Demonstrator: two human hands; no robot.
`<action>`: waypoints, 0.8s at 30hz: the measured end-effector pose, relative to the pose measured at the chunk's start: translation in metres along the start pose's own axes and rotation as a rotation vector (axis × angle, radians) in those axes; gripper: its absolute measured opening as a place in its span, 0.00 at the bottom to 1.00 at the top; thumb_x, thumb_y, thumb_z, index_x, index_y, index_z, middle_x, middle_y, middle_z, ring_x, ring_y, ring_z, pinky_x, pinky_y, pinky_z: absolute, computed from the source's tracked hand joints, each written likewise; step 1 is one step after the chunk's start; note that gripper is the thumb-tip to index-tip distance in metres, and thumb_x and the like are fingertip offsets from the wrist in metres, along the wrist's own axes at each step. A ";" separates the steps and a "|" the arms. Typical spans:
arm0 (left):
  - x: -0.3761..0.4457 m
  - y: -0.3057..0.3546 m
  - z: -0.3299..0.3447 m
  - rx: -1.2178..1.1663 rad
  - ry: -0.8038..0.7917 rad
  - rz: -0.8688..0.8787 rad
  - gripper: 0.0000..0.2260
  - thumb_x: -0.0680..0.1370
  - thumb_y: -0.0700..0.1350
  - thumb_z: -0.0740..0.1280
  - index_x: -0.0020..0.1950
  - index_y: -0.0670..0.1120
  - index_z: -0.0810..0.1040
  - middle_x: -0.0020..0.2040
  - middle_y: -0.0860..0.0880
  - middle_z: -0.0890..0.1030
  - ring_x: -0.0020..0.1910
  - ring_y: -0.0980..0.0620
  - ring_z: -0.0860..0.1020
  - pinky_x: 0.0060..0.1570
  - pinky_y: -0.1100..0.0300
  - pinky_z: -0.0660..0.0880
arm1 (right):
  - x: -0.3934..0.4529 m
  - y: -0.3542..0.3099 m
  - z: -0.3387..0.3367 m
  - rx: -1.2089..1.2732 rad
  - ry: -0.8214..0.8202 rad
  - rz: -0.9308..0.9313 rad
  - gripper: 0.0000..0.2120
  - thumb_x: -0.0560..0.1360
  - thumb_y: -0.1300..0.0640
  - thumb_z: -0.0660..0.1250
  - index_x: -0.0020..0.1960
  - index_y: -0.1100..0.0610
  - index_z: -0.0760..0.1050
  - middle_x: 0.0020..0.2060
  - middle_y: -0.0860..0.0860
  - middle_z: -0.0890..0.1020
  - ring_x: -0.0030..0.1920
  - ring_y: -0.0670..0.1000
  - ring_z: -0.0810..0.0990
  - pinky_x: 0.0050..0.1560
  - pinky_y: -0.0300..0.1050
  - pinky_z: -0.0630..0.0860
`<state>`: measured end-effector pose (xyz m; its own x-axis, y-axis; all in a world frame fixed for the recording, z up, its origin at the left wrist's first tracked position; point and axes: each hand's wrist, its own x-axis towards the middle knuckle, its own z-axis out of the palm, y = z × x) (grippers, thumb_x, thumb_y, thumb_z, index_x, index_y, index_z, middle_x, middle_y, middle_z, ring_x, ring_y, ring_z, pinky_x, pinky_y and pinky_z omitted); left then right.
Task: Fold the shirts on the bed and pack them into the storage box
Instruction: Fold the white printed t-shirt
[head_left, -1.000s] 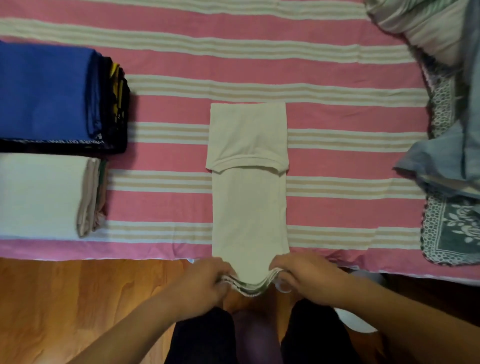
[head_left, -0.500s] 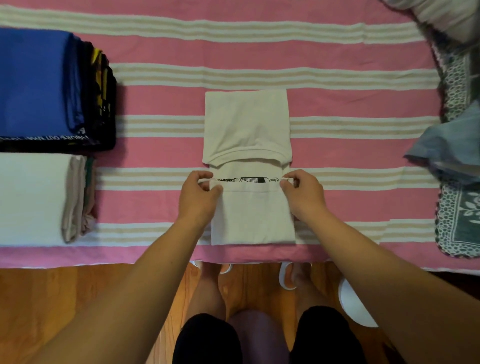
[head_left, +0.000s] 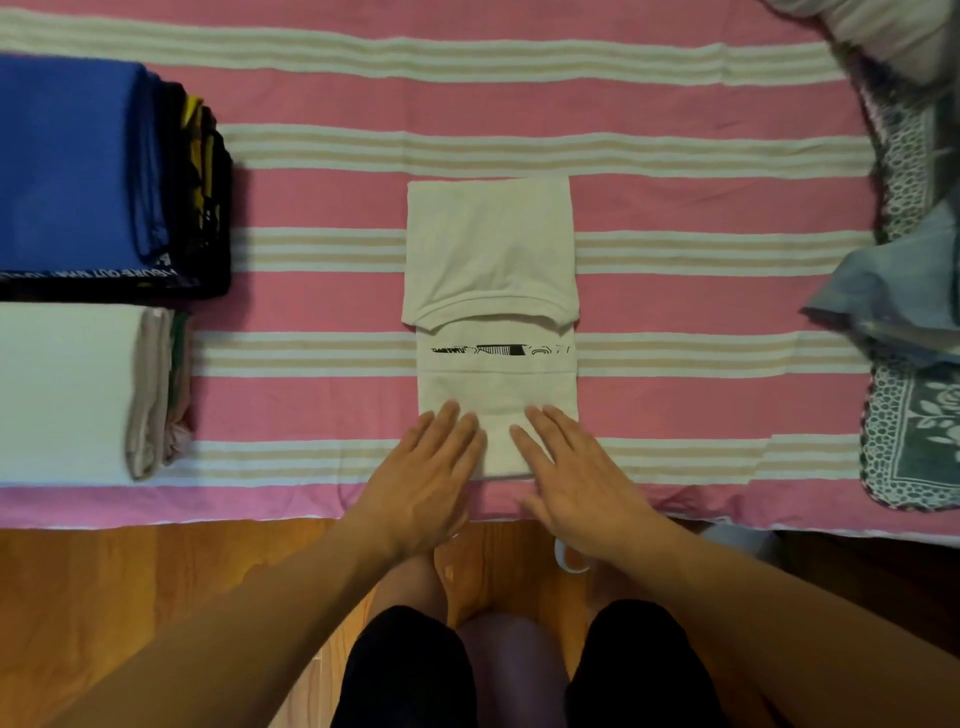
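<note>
A cream shirt (head_left: 491, 249) lies in a narrow folded strip in the middle of the pink striped bed (head_left: 675, 104). Its near end is folded up, leaving a band of black print showing. My left hand (head_left: 423, 478) and my right hand (head_left: 576, 478) lie flat, fingers spread, on that near flap by the bed's front edge. Neither hand grips anything. On the left stand two stacks of folded shirts: a blue-topped stack (head_left: 78, 161) and a white-topped stack (head_left: 67, 384). No storage box is in view.
A blue-grey garment (head_left: 893, 291) lies loose at the right edge over a green patterned cloth (head_left: 914, 436). A pale bundle (head_left: 883, 31) sits at the top right. Wooden floor (head_left: 130, 597) and my legs are below the bed's edge.
My hands lifted the shirt's hanging bottom hem, folded it up over the middle, let go of it, and now press flat on the folded flap.
</note>
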<state>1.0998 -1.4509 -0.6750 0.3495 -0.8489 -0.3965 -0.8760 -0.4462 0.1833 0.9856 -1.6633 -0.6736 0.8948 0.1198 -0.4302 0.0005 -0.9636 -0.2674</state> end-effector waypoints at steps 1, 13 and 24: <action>0.001 -0.001 0.003 0.036 -0.012 -0.012 0.38 0.74 0.51 0.70 0.79 0.37 0.63 0.79 0.36 0.62 0.79 0.33 0.58 0.76 0.39 0.60 | 0.000 0.007 0.004 -0.045 -0.036 0.015 0.38 0.79 0.45 0.62 0.82 0.58 0.52 0.81 0.59 0.50 0.81 0.59 0.48 0.79 0.58 0.54; -0.004 0.015 -0.045 -0.315 -0.205 -0.069 0.16 0.76 0.40 0.66 0.62 0.52 0.78 0.59 0.52 0.81 0.59 0.48 0.79 0.52 0.53 0.77 | -0.002 0.007 -0.050 0.105 -0.304 -0.089 0.30 0.73 0.67 0.67 0.73 0.55 0.66 0.65 0.53 0.72 0.63 0.59 0.76 0.61 0.55 0.76; 0.052 -0.047 -0.104 -1.276 0.322 -0.873 0.16 0.81 0.39 0.65 0.67 0.54 0.75 0.63 0.49 0.78 0.60 0.49 0.78 0.60 0.50 0.79 | 0.082 0.053 -0.126 0.833 0.138 0.516 0.10 0.78 0.57 0.70 0.59 0.52 0.79 0.51 0.47 0.81 0.49 0.50 0.80 0.45 0.41 0.73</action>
<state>1.1943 -1.5036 -0.6104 0.7750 -0.1614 -0.6110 0.4119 -0.6041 0.6821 1.1152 -1.7348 -0.6147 0.7407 -0.3475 -0.5749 -0.6715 -0.4073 -0.6190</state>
